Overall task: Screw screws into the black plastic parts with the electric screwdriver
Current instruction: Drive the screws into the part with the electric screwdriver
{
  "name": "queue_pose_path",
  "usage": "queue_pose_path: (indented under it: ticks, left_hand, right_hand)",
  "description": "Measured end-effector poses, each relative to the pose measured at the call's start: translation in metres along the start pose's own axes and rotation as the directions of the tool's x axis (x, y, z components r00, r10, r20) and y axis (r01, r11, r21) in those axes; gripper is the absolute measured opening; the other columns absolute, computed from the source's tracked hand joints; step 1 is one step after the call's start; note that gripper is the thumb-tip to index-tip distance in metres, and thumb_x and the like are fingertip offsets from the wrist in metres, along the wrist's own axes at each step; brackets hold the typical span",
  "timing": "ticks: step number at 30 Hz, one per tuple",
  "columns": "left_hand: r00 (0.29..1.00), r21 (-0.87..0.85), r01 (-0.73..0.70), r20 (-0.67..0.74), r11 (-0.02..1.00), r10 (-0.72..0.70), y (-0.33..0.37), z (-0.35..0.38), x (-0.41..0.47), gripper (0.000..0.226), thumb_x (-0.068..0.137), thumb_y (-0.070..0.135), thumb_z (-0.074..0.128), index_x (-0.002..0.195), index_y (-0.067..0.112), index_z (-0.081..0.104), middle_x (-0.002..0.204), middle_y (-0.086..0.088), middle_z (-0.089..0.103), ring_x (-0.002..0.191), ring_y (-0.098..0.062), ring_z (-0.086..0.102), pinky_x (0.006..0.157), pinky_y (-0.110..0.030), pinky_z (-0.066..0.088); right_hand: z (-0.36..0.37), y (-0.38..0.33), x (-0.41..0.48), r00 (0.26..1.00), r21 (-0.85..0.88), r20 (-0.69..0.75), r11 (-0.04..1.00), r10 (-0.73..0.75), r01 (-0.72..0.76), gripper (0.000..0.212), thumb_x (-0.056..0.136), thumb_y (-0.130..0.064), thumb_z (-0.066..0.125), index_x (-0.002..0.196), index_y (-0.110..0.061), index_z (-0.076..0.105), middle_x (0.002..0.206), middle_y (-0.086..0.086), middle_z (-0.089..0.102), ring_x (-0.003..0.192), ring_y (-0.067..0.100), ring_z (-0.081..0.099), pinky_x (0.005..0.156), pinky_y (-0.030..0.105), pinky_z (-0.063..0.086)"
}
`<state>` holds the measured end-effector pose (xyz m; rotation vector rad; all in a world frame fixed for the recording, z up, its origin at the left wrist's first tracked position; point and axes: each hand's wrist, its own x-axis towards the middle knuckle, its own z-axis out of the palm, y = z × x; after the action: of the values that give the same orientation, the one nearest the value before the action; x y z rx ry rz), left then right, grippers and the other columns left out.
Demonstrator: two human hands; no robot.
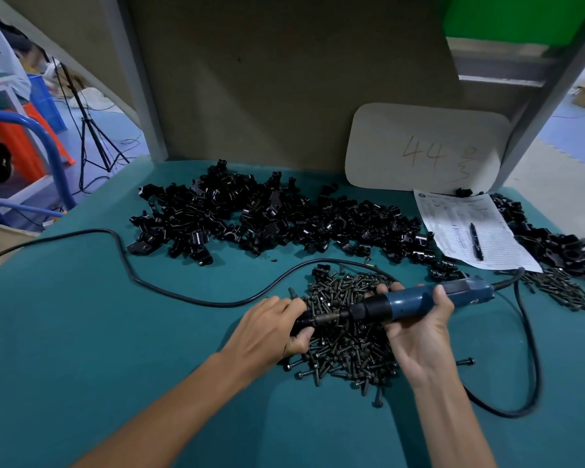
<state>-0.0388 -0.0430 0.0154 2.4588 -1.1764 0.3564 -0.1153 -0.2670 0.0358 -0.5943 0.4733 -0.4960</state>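
R hand (419, 329) is wrapped round the driver (419, 300), fingers curled under the blue body and thumb over the top. The tool lies near level w/ the bit pointing left. L hand (271, 327) is curled round one black part (301, 324), holding it up to the bit. My fingers hide the joint, so I can't tell how far the screw is in.

Both hands hang just over the screws (345, 346), heaped on the table (81, 332). The cord (149, 285) loops round behind them. Beyond lies the parts pile (267, 217), wide and loose. A right heap (554, 241) sits past the sheet (470, 228) and pen (476, 239).

Progress, my guess: I'm mid-drive on this part. I can't tell which heap is the done lot. W/ this many screws and parts out, I'd say plenty is left.
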Motion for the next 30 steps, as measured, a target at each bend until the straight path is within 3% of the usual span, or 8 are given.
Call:
queue_pose_path:
  ticks: [3,7,15,25,30]
  left_hand:
    - [0.999,-0.020,0.001,-0.038,1.000,-0.002,0.0029,-0.0026,-0.0009,0.026,0.087,0.038,0.048,0.085,0.013,0.055,0.069,0.009,0.040,0.060,-0.013,0.038,0.054,-0.026,0.030]
    - [0.999,-0.058,0.026,-0.021,0.998,-0.028,0.0010,-0.0019,-0.0024,0.030,0.088,0.039,0.045,0.087,0.011,0.055,0.070,0.008,0.041,0.061,-0.014,0.039,0.056,-0.027,0.031]
    - [0.997,-0.094,0.053,0.052,0.994,-0.048,-0.0023,-0.0011,-0.0036,0.040,0.090,0.048,0.035,0.094,0.012,0.052,0.073,0.005,0.045,0.066,-0.018,0.041,0.063,-0.028,0.030]
    - [0.999,-0.085,0.025,-0.018,0.996,-0.027,-0.0032,0.0009,-0.0044,0.034,0.090,0.043,0.042,0.089,0.011,0.053,0.070,0.007,0.043,0.061,-0.015,0.040,0.056,-0.028,0.031]
    - [0.997,-0.012,-0.013,-0.080,1.000,0.012,-0.0025,0.0028,-0.0035,0.027,0.089,0.039,0.048,0.085,0.013,0.054,0.069,0.010,0.042,0.059,-0.011,0.038,0.053,-0.024,0.030]
  right_hand:
    - [0.0022,0.0010,-0.0012,1.000,0.012,0.004,1.000,-0.004,0.004,0.048,0.097,-0.053,0.055,0.126,-0.018,0.040,0.109,0.012,0.062,0.097,0.026,0.074,0.079,0.037,0.063]
    - [0.0042,0.0023,-0.0023,1.000,0.013,0.000,1.000,-0.005,0.005,0.045,0.098,-0.052,0.053,0.125,-0.019,0.041,0.111,0.013,0.062,0.096,0.024,0.075,0.090,0.042,0.060]
    - [0.0021,0.0042,-0.0026,1.000,0.035,0.002,0.999,-0.010,0.010,0.034,0.101,-0.050,0.050,0.117,-0.021,0.044,0.108,0.012,0.064,0.099,0.026,0.073,0.078,0.037,0.061]
    - [0.0036,0.0057,-0.0046,0.999,0.037,-0.028,0.999,0.028,-0.027,0.040,0.100,-0.052,0.053,0.116,-0.015,0.047,0.108,0.013,0.063,0.098,0.023,0.073,0.077,0.034,0.062]
    - [0.0037,0.0065,-0.0042,0.999,0.014,-0.034,1.000,0.014,-0.013,0.045,0.100,-0.052,0.052,0.120,-0.012,0.047,0.107,0.011,0.064,0.095,0.022,0.075,0.091,0.042,0.061]
